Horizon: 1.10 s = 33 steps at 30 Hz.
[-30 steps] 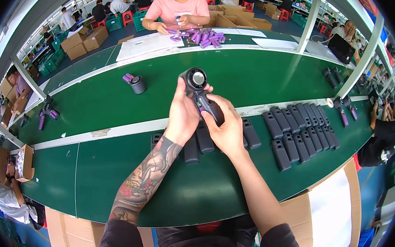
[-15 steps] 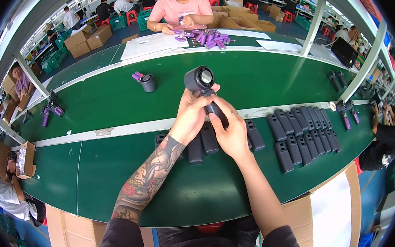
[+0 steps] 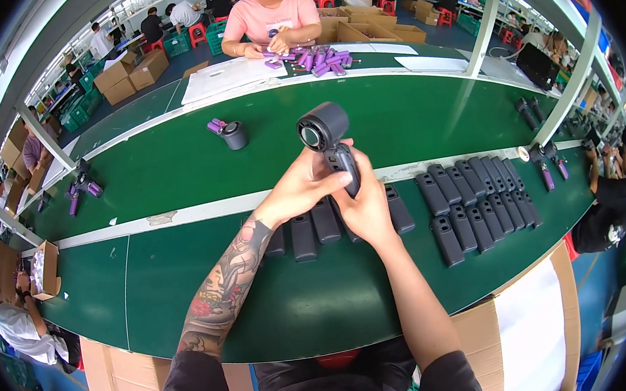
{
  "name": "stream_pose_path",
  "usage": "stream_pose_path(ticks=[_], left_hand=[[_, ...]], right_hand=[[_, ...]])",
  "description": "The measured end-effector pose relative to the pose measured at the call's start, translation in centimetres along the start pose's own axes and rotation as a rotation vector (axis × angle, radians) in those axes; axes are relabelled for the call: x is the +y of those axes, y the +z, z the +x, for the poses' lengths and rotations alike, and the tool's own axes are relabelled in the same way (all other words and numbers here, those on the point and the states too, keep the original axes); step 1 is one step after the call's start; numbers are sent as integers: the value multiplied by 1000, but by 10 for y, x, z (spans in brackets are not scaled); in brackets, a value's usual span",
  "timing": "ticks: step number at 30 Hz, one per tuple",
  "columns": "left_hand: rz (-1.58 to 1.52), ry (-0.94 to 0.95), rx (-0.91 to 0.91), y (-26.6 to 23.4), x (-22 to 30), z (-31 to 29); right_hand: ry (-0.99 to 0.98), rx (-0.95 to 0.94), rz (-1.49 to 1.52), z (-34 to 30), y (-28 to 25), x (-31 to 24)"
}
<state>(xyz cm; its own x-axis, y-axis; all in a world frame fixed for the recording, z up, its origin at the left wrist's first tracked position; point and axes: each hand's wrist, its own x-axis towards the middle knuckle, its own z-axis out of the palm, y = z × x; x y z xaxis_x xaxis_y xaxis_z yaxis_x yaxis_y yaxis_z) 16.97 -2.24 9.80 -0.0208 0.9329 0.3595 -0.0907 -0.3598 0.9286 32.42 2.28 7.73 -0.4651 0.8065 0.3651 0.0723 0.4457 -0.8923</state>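
Above the bench I hold a dark grey handheld fan (image 3: 328, 124) with its round head up. The head's ringed, shiny end faces left, and small openings show on the handle. My left hand (image 3: 298, 189) closes on the handle from the left, its thumb lying across the front. From the right, my right hand (image 3: 370, 207) wraps round the lower handle; some of its fingers are hidden behind. Just below my hands several dark grey handle shells (image 3: 304, 239) lie in a row, partly covered by my wrists.
Two rows of similar shells (image 3: 445, 240) lie to the right. On the green bench (image 3: 188, 286) beyond a pale strip stands another fan head (image 3: 234, 135) with purple cells. Across it, a person in pink (image 3: 273, 15) handles purple cells (image 3: 317, 59). A dark fan assembly (image 3: 83, 186) lies left.
The fan has turned in my hands: its shiny round end faced right and now faces left. More of the handle's opening side shows. My left thumb has shifted lower across the handle.
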Motion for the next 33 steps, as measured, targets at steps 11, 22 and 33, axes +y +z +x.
stream_pose_path(ticks=[11, 22, 33], left_hand=[[319, -6, -21, -4, -13, 2], [886, -207, 802, -154, -78, 17], [983, -424, 891, -172, -99, 53]], right_hand=[[-217, 82, -59, -1, 13, 7], [531, -446, 1302, 21, -39, 49], [-494, 49, -328, -8, 26, -10]])
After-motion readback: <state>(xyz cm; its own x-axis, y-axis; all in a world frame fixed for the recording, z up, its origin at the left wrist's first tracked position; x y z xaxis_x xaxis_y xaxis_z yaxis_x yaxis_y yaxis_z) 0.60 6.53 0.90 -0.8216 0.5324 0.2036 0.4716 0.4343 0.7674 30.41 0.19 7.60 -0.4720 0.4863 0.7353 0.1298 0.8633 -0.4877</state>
